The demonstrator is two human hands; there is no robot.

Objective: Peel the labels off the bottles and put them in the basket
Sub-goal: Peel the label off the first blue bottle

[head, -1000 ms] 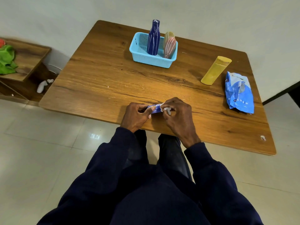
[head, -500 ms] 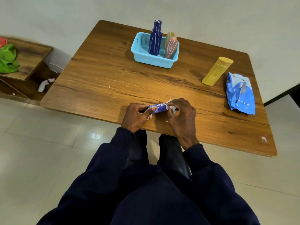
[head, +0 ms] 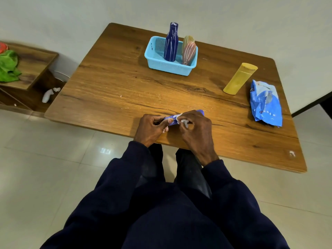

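A small blue bottle [head: 172, 119] lies sideways at the table's near edge, gripped at its left end by my left hand [head: 151, 128]. My right hand [head: 195, 130] curls over its right part and pinches a white shred of label [head: 182, 120] against it. Most of the bottle is hidden by my fingers. The light-blue basket [head: 161, 66] stands at the far middle of the table. In it stand a tall dark-blue bottle [head: 171, 43], a pink bottle [head: 188, 53] and a yellowish one [head: 187, 39] behind. A yellow bottle [head: 239, 79] stands at the right.
A crumpled blue packet [head: 265, 103] lies right of the yellow bottle. The wooden table [head: 116, 87] bears small white scraps in its middle. To the left a low wooden shelf [head: 36, 63] carries a green cloth [head: 8, 66]. My legs are under the near edge.
The bottle's right end now shows past my right hand. My right hand has shifted slightly along the bottle with the white shred; my left hand keeps its grip.
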